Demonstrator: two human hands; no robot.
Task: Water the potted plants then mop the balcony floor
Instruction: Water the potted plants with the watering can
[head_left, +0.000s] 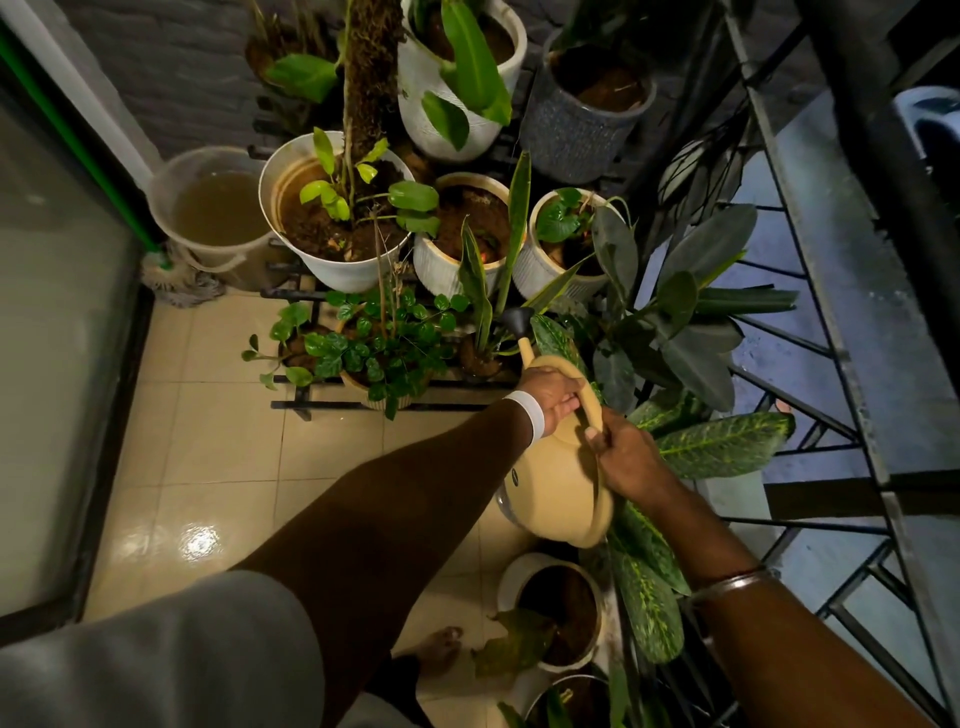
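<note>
Both hands (550, 392) closed around watering can (561, 483) handle.

No text, brand, number or sign is showing clearly enough to read. The only mark in view is sitting on the side of the beige watering can (558, 483): a small dark oval badge (515, 473), too small and blurred for any letters to be made out. The plant pots, the bucket and the railing are carrying no lettering that can be seen.
</note>
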